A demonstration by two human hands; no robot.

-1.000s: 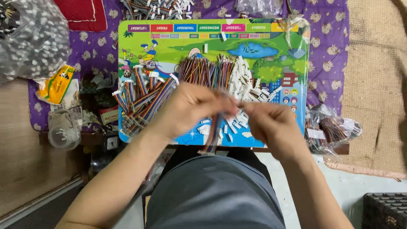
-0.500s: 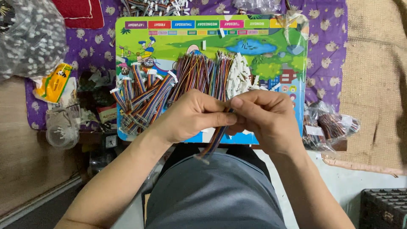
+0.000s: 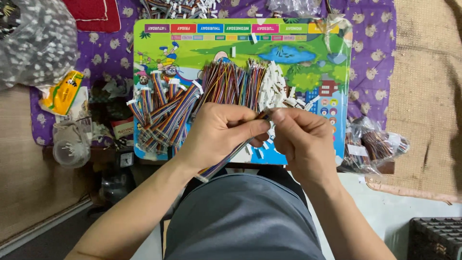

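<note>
My left hand [image 3: 219, 135] grips a striped multicoloured ribbon cable [image 3: 226, 159] whose tail hangs down toward my lap. My right hand [image 3: 303, 139] pinches the cable's upper end between thumb and fingers, close against the left hand's fingertips. Both hands hover over the near edge of a colourful cartoon board [image 3: 192, 53]. Behind the hands lie a heap of finished ribbon cables with white connectors [image 3: 161, 115], a row of loose coloured wires [image 3: 231, 82] and a pile of white connector housings [image 3: 276, 89].
A purple patterned cloth [image 3: 108, 53] lies under the board. At left sit a large clear bag of small parts [image 3: 33, 43], a yellow packet [image 3: 62, 91] and a clear plastic cup [image 3: 71, 149]. A bag of cables [image 3: 378, 144] lies at right. A black crate [image 3: 435, 238] stands at bottom right.
The hands were slightly apart a second ago; they have drawn together, the right fingers closing on the cable's end next to the left hand. The view shifted slightly.
</note>
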